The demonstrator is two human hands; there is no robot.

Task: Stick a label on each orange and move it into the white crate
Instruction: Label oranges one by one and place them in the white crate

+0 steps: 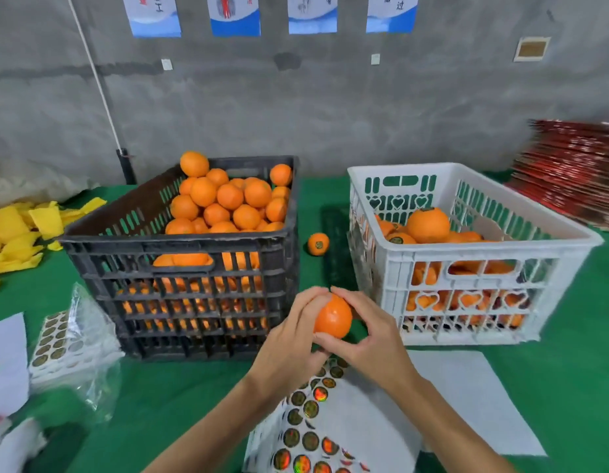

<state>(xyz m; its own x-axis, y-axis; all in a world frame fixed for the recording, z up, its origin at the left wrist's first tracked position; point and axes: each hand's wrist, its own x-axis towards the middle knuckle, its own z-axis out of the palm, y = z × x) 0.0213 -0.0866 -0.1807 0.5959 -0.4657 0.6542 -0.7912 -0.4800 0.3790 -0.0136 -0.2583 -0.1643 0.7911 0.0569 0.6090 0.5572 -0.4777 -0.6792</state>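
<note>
Orange [333, 317] is held in the air above the worktop [180, 401], at the near centre, between the two crates and over the label sheet [306, 421]. Left hand [289, 339] cups it from 9 o'clock with fingers [313, 295] curled over the top. Right hand [368, 336] grips it from 3 o'clock, thumb under at 6 o'clock and fingers over the top. Whether a label is under the fingers cannot be told; none shows on the visible face.

Handling judgement: the fruit looks firm and round, of moderate weight, with a waxy, dimpled rind that may slip under a light pinch. A grip across the widest part, from opposite sides, seems best; hard squeezing risks bruising. It will roll if set down loose.

White crate [473, 257] stands at 2 o'clock from the orange, part filled with labelled fruit. Black crate [180, 278] stands at 10 o'clock, heaped with unlabelled oranges. A stray orange [318, 244] lies on the worktop between the crates, at 12 o'clock. More label sheets [57, 339] lie in plastic wrap at 9 o'clock.
</note>
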